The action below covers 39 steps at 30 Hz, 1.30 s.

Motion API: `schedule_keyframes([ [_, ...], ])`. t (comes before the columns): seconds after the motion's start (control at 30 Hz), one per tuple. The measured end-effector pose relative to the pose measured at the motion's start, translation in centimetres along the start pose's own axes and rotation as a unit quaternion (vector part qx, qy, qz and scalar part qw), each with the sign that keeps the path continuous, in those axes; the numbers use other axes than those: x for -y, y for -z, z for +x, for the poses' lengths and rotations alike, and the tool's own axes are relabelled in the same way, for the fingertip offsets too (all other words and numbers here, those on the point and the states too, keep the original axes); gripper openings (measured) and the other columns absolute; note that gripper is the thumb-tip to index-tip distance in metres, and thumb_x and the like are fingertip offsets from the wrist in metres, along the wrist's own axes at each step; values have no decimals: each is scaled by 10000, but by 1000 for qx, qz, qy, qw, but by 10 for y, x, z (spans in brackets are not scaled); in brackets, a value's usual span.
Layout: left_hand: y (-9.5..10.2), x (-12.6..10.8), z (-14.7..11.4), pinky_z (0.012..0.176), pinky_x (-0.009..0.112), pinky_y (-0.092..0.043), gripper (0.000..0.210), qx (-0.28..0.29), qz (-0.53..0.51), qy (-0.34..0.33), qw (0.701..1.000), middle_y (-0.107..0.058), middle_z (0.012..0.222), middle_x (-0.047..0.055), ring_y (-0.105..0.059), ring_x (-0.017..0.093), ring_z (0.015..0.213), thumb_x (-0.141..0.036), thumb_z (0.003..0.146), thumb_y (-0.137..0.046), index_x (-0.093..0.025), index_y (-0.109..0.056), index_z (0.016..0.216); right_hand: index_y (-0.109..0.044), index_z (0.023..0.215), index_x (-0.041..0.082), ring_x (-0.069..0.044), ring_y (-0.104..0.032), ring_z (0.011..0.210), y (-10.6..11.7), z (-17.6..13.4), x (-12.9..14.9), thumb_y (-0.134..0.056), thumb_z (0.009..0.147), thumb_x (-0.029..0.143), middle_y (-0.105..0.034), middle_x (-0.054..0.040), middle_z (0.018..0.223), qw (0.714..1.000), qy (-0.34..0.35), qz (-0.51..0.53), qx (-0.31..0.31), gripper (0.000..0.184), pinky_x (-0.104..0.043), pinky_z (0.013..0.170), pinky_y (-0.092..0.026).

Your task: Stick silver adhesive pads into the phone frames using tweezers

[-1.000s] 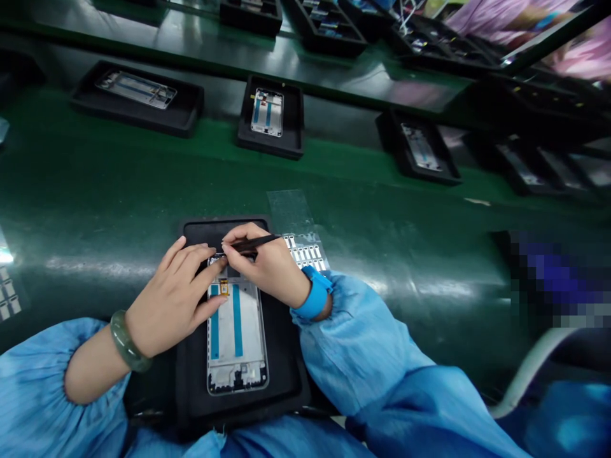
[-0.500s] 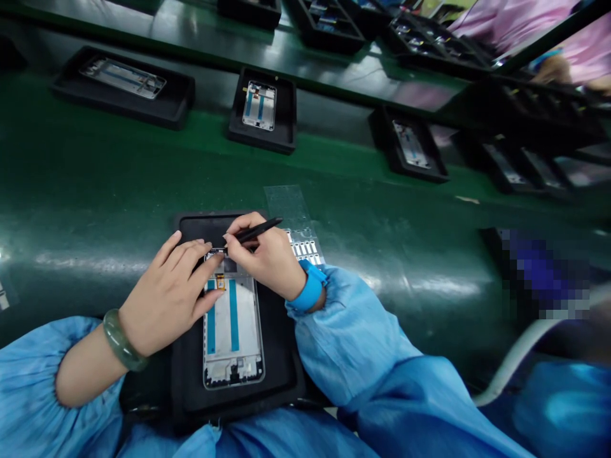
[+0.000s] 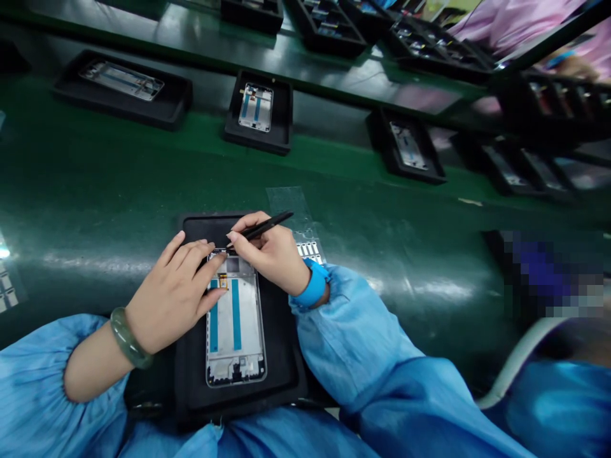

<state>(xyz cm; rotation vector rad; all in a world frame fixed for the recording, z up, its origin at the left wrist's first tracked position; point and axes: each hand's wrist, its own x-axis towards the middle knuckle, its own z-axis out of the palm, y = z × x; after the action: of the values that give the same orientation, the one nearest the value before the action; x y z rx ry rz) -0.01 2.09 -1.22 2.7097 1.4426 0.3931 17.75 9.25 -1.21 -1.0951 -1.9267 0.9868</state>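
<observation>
A phone frame (image 3: pixel 248 331) with two blue strips and a small orange flex piece (image 3: pixel 223 280) lies in a black tray (image 3: pixel 286 375) in front of me. My left hand (image 3: pixel 179 289) rests over its upper left edge, fingers stretched out, index fingertip and thumb touching the frame. In my right hand (image 3: pixel 272 254) is a slim black pen-shaped tool (image 3: pixel 272 222), pinched between thumb and fingers. Its lower end points at the frame's top edge; the exact tip is hard to make out beside my fingertips.
A clear sheet with white labels (image 3: pixel 308 248) lies partly under my right wrist. Across the green bench (image 3: pixel 382 229), black trays (image 3: pixel 233 130) hold more phone frames. A pale curved tube (image 3: pixel 520 356) is at right. Someone in a pink sleeve (image 3: pixel 510 25) is at far right.
The view has shifted slightly. My right hand has tilted a little and the tool's upper end reaches further right. My left hand keeps its place on the frame.
</observation>
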Motion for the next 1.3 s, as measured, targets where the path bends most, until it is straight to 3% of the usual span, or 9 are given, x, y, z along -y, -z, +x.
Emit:
schedule_keyframes([
  [0.37,0,3,0,1065,521,-305,441,-6,7,-12,1000,-544,1197,166,-486,287,1154,-376,885,-458,-107,-517,1230,-594,881,178,-101,-627,701,-6,-3,1,-530,810,176,-663,-12,850,998,51,-41,-10,96,-205,630,-514],
  [0.47,-2,4,0,1058,520,-310,446,-3,18,-17,1000,-552,1183,167,-495,290,1140,-392,881,-466,-108,-524,1220,-607,885,175,-126,-629,803,-5,-2,1,-521,817,173,-669,-29,891,993,94,-75,-1,109,-237,725,-510],
  [0.6,1,3,-1,1046,525,-313,350,10,31,-20,999,-552,1195,140,-500,286,1140,-350,880,-470,-173,-559,1169,-599,926,177,-131,-619,788,20,3,0,-479,860,209,-654,-25,874,991,76,-104,-39,141,-258,739,-499],
  [0.7,10,3,6,1032,529,-322,284,30,2,-12,999,-583,1126,106,-533,267,1087,-377,884,-461,-193,-572,1069,-606,967,174,-169,-600,880,46,8,-5,-424,872,176,-631,-44,910,976,46,-206,-51,206,-313,818,-480],
  [0.8,20,15,36,872,440,-471,370,6,-49,115,992,-609,938,83,-600,221,874,-455,917,-353,-142,-527,1010,-596,1082,153,-228,-540,1058,57,14,-16,-454,838,149,-581,-93,1105,947,44,-318,28,283,-361,908,-447],
  [0.87,19,32,72,774,374,-505,402,-34,-31,184,982,-592,983,109,-597,213,868,-435,936,-299,-107,-488,1073,-576,1148,154,-233,-537,1074,55,19,-22,-466,857,195,-548,-105,1167,934,33,-343,88,315,-354,906,-453],
  [1.0,-5,77,155,1025,436,-347,443,-52,67,143,986,-440,1328,165,-402,268,1240,-252,885,-476,-89,-383,1287,-606,1100,179,-196,-586,969,48,27,-31,-482,885,305,-577,-79,1044,936,-2,-324,135,279,-311,873,-464],
  [1.1,-27,105,198,1020,506,-336,386,-28,114,130,984,-486,1290,126,-439,263,1207,-230,875,-517,-139,-458,1245,-630,1039,183,-184,-596,938,50,30,-34,-513,871,302,-587,-67,998,942,-19,-312,124,236,-293,867,-456],
  [1.3,-29,120,216,864,433,-468,300,-1,180,100,979,-565,1117,80,-555,208,1005,-345,873,-537,-141,-552,1094,-664,987,209,-197,-619,877,57,36,-34,-529,845,282,-627,-48,966,929,-12,-343,138,209,-278,745,-461],
])
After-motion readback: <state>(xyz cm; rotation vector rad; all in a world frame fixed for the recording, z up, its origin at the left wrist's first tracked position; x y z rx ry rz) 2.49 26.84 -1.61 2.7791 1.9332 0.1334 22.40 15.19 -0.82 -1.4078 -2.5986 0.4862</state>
